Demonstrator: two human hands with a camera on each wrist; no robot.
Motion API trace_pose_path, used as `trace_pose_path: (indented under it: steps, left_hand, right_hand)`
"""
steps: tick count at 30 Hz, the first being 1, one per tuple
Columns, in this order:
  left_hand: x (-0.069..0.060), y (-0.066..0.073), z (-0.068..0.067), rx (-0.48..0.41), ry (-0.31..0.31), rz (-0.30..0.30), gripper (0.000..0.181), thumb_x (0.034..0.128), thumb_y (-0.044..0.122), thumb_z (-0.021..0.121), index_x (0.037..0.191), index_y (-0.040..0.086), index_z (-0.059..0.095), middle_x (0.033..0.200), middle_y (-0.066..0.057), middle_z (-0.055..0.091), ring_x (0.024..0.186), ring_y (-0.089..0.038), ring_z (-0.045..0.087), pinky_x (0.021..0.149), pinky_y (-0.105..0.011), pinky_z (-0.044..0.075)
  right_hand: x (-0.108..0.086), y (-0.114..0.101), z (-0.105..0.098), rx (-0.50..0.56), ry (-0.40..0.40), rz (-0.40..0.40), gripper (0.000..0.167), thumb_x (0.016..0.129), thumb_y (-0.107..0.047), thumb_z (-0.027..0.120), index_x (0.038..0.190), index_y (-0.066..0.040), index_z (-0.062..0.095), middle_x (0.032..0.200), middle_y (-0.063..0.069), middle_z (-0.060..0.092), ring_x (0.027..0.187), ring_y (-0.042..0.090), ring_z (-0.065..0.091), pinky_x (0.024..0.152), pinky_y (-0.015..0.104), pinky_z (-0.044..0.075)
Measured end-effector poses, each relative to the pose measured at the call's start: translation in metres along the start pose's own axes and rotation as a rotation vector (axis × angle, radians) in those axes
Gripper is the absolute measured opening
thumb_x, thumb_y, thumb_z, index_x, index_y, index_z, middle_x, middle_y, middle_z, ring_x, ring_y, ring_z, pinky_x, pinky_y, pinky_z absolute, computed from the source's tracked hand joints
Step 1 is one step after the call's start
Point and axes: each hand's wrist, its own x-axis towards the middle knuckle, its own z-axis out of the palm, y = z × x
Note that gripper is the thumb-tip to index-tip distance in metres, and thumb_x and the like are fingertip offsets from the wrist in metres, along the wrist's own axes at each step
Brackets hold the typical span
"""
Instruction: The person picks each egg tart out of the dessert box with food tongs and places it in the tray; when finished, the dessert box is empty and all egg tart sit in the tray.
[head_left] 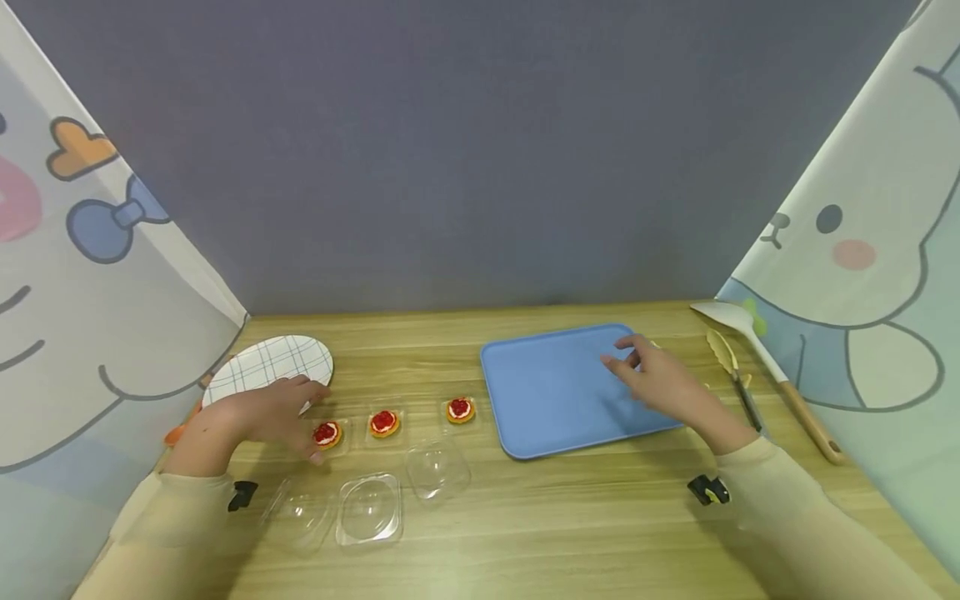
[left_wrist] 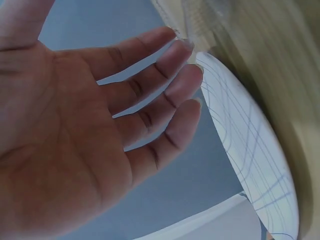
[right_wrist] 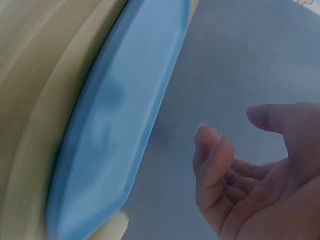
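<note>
My left hand (head_left: 273, 412) hovers with fingers spread near the leftmost of three small red-topped tarts, the left tart (head_left: 327, 434). The middle tart (head_left: 384, 423) and right tart (head_left: 461, 409) sit beside it, each on a clear plastic base. In the left wrist view the palm and the fingers (left_wrist: 150, 110) are bare, nothing held. My right hand (head_left: 654, 379) is above the right part of a blue tray (head_left: 555, 392). Its fingers (right_wrist: 212, 175) bend loosely, thumb apart, around nothing. Nearer me lie three clear plastic covers: left (head_left: 300, 512), middle (head_left: 369, 508), right (head_left: 437, 469).
A white plate (head_left: 270, 367) with blue checks lies at the back left, partly behind my left hand. Orange utensil (head_left: 174, 435) shows beside it. On the right are yellow-tipped tongs (head_left: 723, 354) and a white utensil with a wooden handle (head_left: 806, 417). A grey panel (head_left: 480, 167) closes the back.
</note>
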Motion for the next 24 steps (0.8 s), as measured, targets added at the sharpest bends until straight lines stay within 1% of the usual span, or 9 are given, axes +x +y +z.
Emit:
trace_pose_path:
  steps: [4,6,9,11,14,16,18,21,24]
  left_hand:
    - [-0.001,-0.004,0.003,-0.021,-0.004,-0.003,0.105,0.0672,0.049,0.098,0.148,0.0,0.054,0.134,-0.016,0.063,0.126,-0.043,0.06,0.101,-0.06,0.053]
    - [-0.002,-0.007,0.005,-0.04,-0.006,0.0,0.103,0.0671,0.048,0.099,0.147,0.0,0.055,0.133,-0.015,0.063,0.124,-0.04,0.062,0.1,-0.058,0.054]
    - [-0.001,-0.012,0.009,-0.072,-0.006,0.014,0.101,0.0666,0.046,0.1,0.145,0.0,0.056,0.134,-0.014,0.063,0.123,-0.037,0.063,0.099,-0.056,0.055]
    - [-0.002,-0.016,0.012,-0.088,0.0,0.027,0.101,0.0672,0.045,0.1,0.145,0.0,0.055,0.135,-0.016,0.064,0.124,-0.038,0.063,0.1,-0.057,0.054]
    - [-0.004,-0.019,0.015,-0.092,0.014,0.042,0.1,0.0667,0.045,0.1,0.144,-0.001,0.056,0.135,-0.016,0.065,0.126,-0.038,0.063,0.102,-0.057,0.054]
    - [-0.005,-0.021,0.016,-0.083,0.022,0.057,0.096,0.0669,0.044,0.1,0.142,-0.001,0.058,0.132,-0.015,0.066,0.124,-0.037,0.064,0.102,-0.057,0.054]
    - [-0.006,-0.021,0.017,-0.079,0.026,0.069,0.092,0.0673,0.043,0.1,0.138,0.0,0.06,0.129,-0.014,0.067,0.121,-0.036,0.064,0.102,-0.056,0.054]
    - [-0.006,-0.022,0.018,-0.08,0.03,0.082,0.088,0.0679,0.041,0.1,0.135,0.0,0.062,0.125,-0.014,0.067,0.118,-0.034,0.064,0.1,-0.055,0.054]
    - [-0.007,-0.023,0.019,-0.097,0.032,0.085,0.087,0.0677,0.04,0.101,0.135,0.0,0.062,0.126,-0.013,0.067,0.119,-0.034,0.064,0.101,-0.054,0.054]
  right_hand:
    - [0.0,0.021,-0.009,-0.086,0.086,0.007,0.072,0.11,-0.045,0.056,0.151,0.011,0.043,0.111,0.022,0.071,0.075,0.02,0.062,0.067,0.033,0.049]
    - [-0.001,0.031,-0.015,-0.117,0.127,0.017,0.074,0.109,-0.046,0.058,0.152,0.012,0.042,0.115,0.025,0.07,0.082,0.028,0.067,0.068,0.039,0.052]
    - [-0.002,0.048,-0.023,-0.171,0.228,0.022,0.074,0.106,-0.042,0.063,0.15,0.014,0.043,0.124,0.035,0.065,0.1,0.046,0.067,0.077,0.055,0.054]
    - [-0.001,0.059,-0.026,-0.201,0.303,0.015,0.075,0.103,-0.038,0.068,0.149,0.016,0.042,0.131,0.042,0.056,0.117,0.059,0.056,0.09,0.066,0.048]
    - [-0.001,0.078,-0.031,-0.287,0.361,0.026,0.079,0.1,-0.036,0.07,0.146,0.021,0.039,0.135,0.051,0.044,0.125,0.069,0.039,0.099,0.074,0.035]
    - [-0.002,0.09,-0.034,-0.333,0.348,0.047,0.085,0.102,-0.041,0.067,0.145,0.024,0.035,0.135,0.054,0.038,0.127,0.072,0.032,0.103,0.076,0.028]
    - [-0.004,0.1,-0.039,-0.366,0.29,0.099,0.095,0.104,-0.053,0.06,0.145,0.027,0.029,0.135,0.057,0.034,0.128,0.074,0.029,0.104,0.077,0.025]
    - [-0.008,0.112,-0.046,-0.359,0.19,0.196,0.113,0.105,-0.069,0.047,0.148,0.031,0.019,0.139,0.062,0.025,0.132,0.079,0.021,0.108,0.082,0.024]
    - [-0.012,0.118,-0.051,-0.341,0.106,0.275,0.122,0.104,-0.077,0.034,0.149,0.033,0.011,0.143,0.065,0.017,0.133,0.082,0.016,0.108,0.086,0.026]
